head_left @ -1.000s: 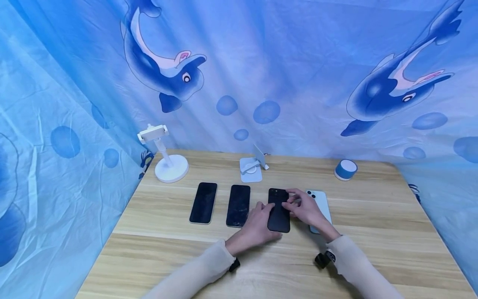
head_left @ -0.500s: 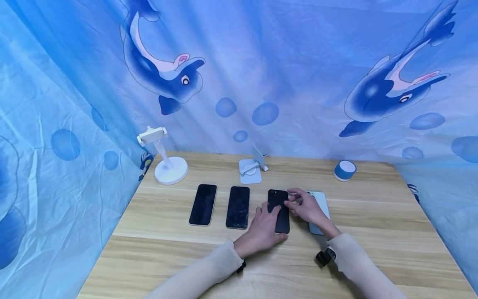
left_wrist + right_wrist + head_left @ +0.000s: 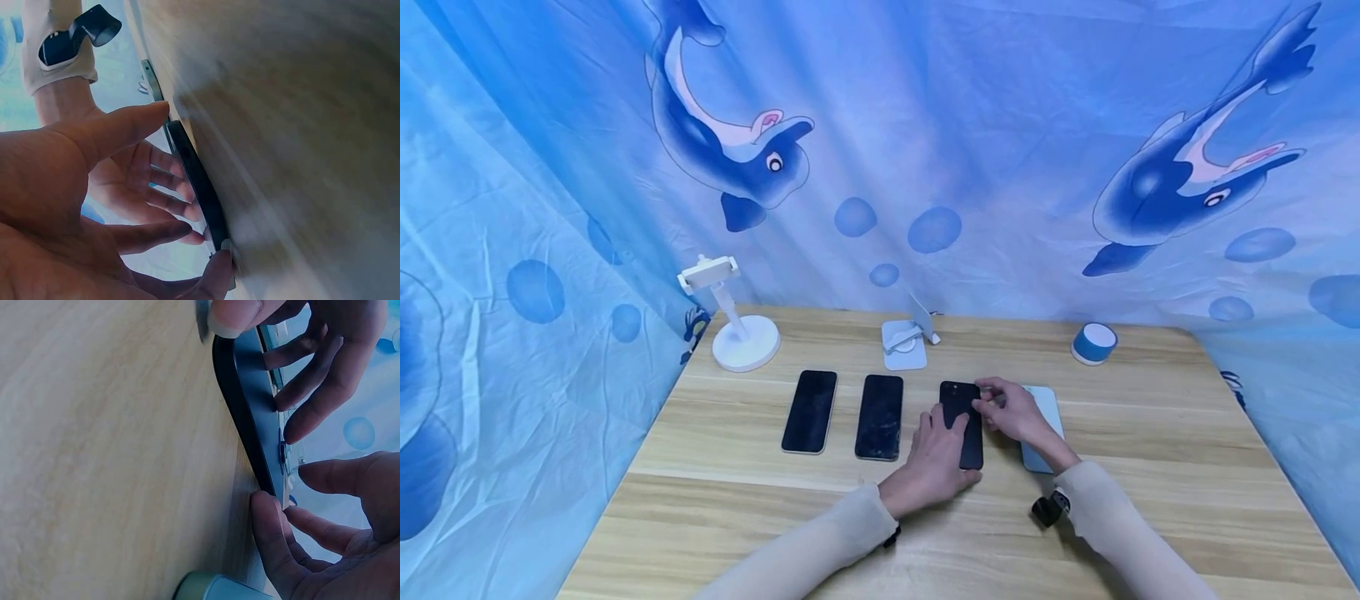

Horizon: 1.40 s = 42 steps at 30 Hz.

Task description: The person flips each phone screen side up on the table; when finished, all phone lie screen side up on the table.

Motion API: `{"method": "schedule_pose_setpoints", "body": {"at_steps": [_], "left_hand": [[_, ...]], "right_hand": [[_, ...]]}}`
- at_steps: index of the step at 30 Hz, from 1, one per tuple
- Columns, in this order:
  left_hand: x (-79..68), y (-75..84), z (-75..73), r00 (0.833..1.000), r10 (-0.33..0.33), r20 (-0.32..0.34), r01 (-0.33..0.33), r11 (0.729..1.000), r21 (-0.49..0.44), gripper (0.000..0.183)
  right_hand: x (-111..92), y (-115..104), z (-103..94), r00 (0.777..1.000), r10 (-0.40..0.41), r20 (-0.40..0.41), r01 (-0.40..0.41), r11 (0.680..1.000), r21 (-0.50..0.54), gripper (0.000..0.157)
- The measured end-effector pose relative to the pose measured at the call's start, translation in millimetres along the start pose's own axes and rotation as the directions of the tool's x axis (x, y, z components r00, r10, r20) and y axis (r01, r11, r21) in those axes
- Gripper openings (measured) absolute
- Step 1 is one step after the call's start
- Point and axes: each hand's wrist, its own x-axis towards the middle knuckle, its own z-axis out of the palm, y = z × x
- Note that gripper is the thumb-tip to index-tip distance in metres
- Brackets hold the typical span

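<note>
A black phone (image 3: 973,442) lies back up on the wooden table, its camera at the far end. My left hand (image 3: 934,458) grips it, with curled fingers over its back and left edge and the thumb at the near end. At the far right corner, the fingers and thumb of my right hand (image 3: 1018,415) hold its edge. The wrist views show this phone (image 3: 201,181) edge-on between both hands. A light blue phone (image 3: 1039,458) lies partly hidden beneath my right hand and wrist.
Two phones with dark screens, one at far left (image 3: 809,412) and one nearer (image 3: 879,417), lie left of my hands. Behind them stand a white phone holder (image 3: 745,342), a folding stand (image 3: 906,354) and a blue-and-white cylinder (image 3: 1093,343). A printed curtain (image 3: 1000,150) hangs behind the table.
My left hand has shifted right, its fingers now reaching further over the back of the black phone. The right hand stays at the phone's far right corner.
</note>
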Motion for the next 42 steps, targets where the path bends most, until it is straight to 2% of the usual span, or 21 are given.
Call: {"method": "schedule_pose_setpoints", "body": {"at_steps": [13, 18, 24, 29, 35, 42], "left_hand": [[3.5, 5.5, 2.9, 1.000, -0.018, -0.015, 0.019, 1.000, 0.012, 0.082], [5.3, 5.8, 3.7, 0.999, -0.025, -0.030, 0.027, 0.999, 0.047, 0.076], [8.9, 8.7, 4.7, 0.999, -0.046, 0.002, 0.045, 0.996, 0.072, 0.075], [8.9, 10.3, 4.5, 0.999, -0.035, -0.001, 0.035, 0.995, 0.092, 0.075], [10.0, 10.9, 3.1, 1.000, -0.013, -0.012, 0.014, 0.992, 0.123, 0.074], [11.6, 11.8, 1.7, 1.000, -0.020, -0.008, 0.021, 0.992, 0.123, 0.072]], "right_hand": [[5, -2, 1.3, 1.000, 0.030, -0.001, -0.030, 0.999, -0.042, 0.049], [6, -2, 2.2, 0.999, 0.040, -0.008, -0.041, 0.999, -0.032, 0.049], [6, -1, 2.1, 0.999, 0.050, -0.016, -0.050, 0.999, -0.020, 0.049], [6, -1, 1.9, 0.997, 0.072, -0.021, -0.072, 0.997, -0.016, 0.052], [6, -1, -0.1, 0.996, 0.074, -0.054, -0.078, 0.995, -0.068, 0.050], [7, -1, -0.1, 0.994, 0.088, -0.066, -0.093, 0.992, -0.081, 0.049]]}}
